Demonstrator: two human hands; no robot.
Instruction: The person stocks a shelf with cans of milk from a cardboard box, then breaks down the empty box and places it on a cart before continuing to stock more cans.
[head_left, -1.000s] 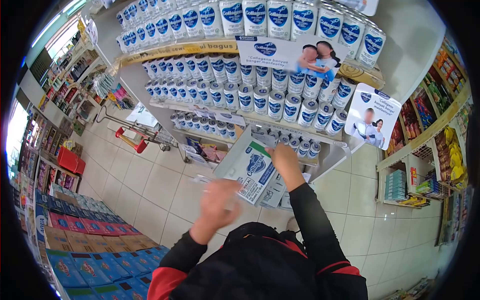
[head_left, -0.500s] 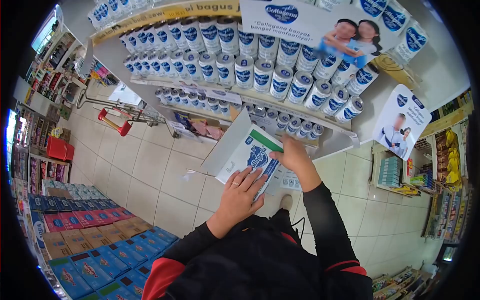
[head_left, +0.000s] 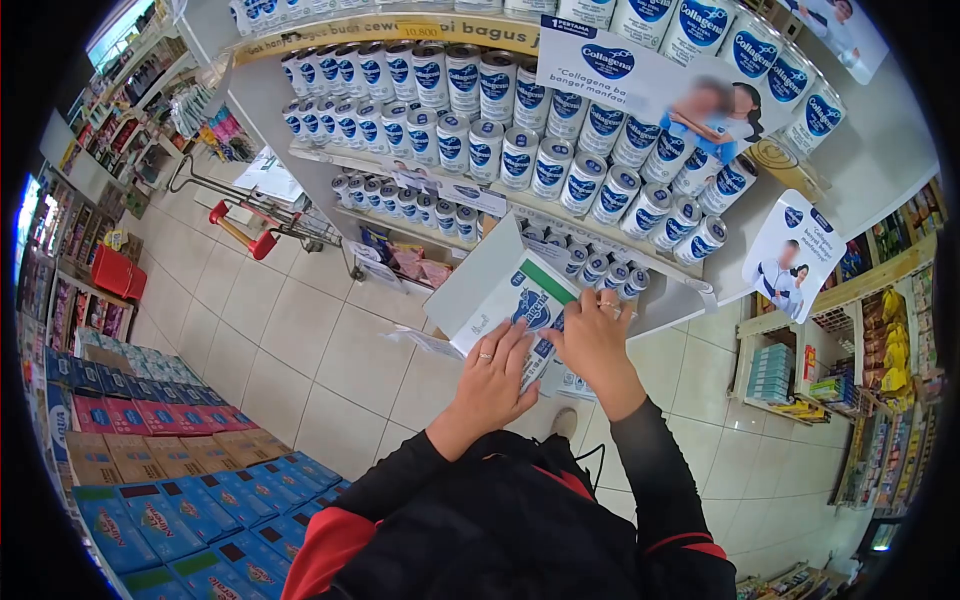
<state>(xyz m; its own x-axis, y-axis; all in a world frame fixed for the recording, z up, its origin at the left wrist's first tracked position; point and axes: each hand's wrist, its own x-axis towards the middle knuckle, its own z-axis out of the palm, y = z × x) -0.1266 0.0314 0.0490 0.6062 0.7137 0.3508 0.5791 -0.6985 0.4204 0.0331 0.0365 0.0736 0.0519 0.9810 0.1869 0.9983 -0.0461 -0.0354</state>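
A white Collagena carton [head_left: 507, 303] with a green stripe and blue lettering is in front of me, its pale flap raised on the far left side. Across the carton's printed face lie the fingers of my left hand [head_left: 485, 385], stretched out, with a ring on one of them; the thumb stays apart near the lower edge. My right hand [head_left: 598, 345] has its fingers bent over the right end of the green stripe, with the thumb on the printed face. The carton's underside is hidden.
Shelves of white Collagena cans [head_left: 520, 158] rise just beyond the carton. A cardboard sign [head_left: 793, 255] juts out at the right. To the left stand a trolley with a red handle [head_left: 240, 230] and stacked blue boxes [head_left: 155, 520]. Tiled floor [head_left: 340, 350] lies below.
My right hand has shifted its grip along the carton's edge, its fingers now bent higher up. My left hand has slid slightly lower on the face. The view has turned slightly.
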